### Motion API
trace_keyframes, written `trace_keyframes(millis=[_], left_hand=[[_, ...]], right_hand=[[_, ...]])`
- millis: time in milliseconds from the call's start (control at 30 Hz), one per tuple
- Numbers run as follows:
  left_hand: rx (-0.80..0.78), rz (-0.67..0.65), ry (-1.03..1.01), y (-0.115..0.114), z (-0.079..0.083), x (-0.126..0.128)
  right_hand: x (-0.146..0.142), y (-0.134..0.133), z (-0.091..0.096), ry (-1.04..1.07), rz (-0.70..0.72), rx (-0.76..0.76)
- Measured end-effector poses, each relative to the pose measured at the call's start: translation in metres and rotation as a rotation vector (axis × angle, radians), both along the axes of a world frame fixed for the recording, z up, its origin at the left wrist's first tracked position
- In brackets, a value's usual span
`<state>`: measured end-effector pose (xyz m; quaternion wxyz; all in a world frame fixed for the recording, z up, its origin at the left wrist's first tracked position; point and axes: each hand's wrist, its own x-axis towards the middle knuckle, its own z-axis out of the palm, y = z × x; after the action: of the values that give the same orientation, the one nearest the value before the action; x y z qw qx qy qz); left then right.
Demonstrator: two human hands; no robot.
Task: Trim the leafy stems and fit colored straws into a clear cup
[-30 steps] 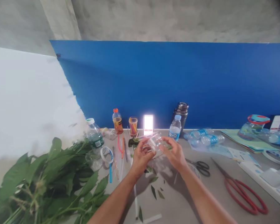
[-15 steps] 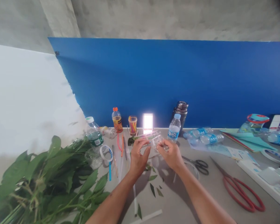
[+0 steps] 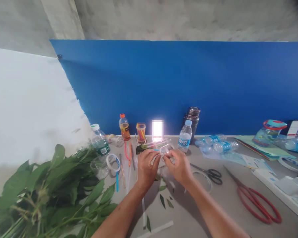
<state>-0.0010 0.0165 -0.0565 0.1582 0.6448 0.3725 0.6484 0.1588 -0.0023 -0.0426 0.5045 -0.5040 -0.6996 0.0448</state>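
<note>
My left hand [image 3: 148,167] and my right hand [image 3: 179,168] meet over the middle of the table, fingertips almost touching. Both are closed in a pinch on a clear plastic bottle piece [image 3: 167,148], its lower part hidden behind my fingers. Clear stick-like strips and a dark green leafy bit [image 3: 140,148] show just beyond my left hand. Leaf scraps [image 3: 162,201] lie on the table below my hands. A water bottle [image 3: 184,138] with a blue cap stands behind my right hand.
Leafy branches [image 3: 44,188] fill the left side. Black scissors [image 3: 213,175] and red-handled shears [image 3: 257,201] lie right, near a tape roll [image 3: 201,180]. An orange-capped bottle [image 3: 124,127], a cup of coloured sticks [image 3: 141,132] and a dark flask [image 3: 193,119] stand at the back.
My right hand has turned and come closer to my left, its fingertips now near the left ones. The clear bottle piece has tilted and sits more hidden behind my fingers.
</note>
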Motion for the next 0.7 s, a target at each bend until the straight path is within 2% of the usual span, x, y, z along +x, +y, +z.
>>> trace_keyframes(millis=[233,467,700], left_hand=[[0.022,-0.009,0.06,0.0015,-0.0002,-0.0032],[0.054,0.002,0.136,0.0021,-0.0011,-0.0042],[0.151,0.081,0.336,-0.0006,0.0007,-0.0042]], right_hand=[[-0.0015,-0.0002,-0.003,-0.042,0.019,0.052],[-0.0007,0.0005,-0.0033,-0.022,0.013,0.023],[-0.0008,0.0004,-0.0029,0.001,0.032,0.019]])
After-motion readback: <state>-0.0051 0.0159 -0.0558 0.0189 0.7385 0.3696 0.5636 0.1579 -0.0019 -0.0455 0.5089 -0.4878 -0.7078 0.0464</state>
